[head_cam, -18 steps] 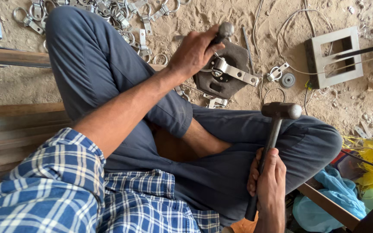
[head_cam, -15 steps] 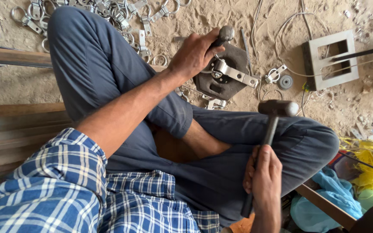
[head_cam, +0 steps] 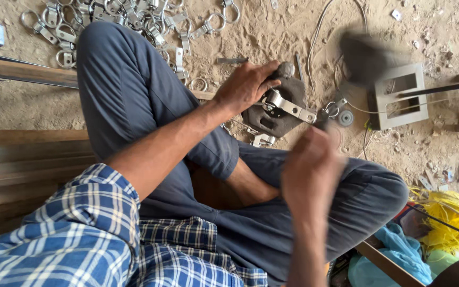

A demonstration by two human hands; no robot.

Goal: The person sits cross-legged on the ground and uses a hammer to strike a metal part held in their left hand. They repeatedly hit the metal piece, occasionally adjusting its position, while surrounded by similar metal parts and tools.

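I sit cross-legged on sandy ground. My left hand (head_cam: pixel 246 86) grips a short metal punch (head_cam: pixel 285 69) and steadies a shiny metal clamp strap (head_cam: pixel 288 106) lying on a dark iron block (head_cam: pixel 272 121). My right hand (head_cam: pixel 309 170) is blurred with motion and holds a hammer by its handle. The hammer head (head_cam: pixel 365 56) is a dark smear high above the block, to the right of the strap.
A heap of finished metal clamps (head_cam: pixel 128 21) lies at the top left. A white rectangular frame (head_cam: pixel 399 95) sits right of the block, with wires and a small grey wheel (head_cam: pixel 346 117) nearby. Wooden planks (head_cam: pixel 22 165) run along the left. Yellow cord (head_cam: pixel 447 218) and blue cloth lie at the lower right.
My right hand has swung the hammer up from beside my knee, so its head is now raised and blurred. My left hand has stayed on the punch and strap.
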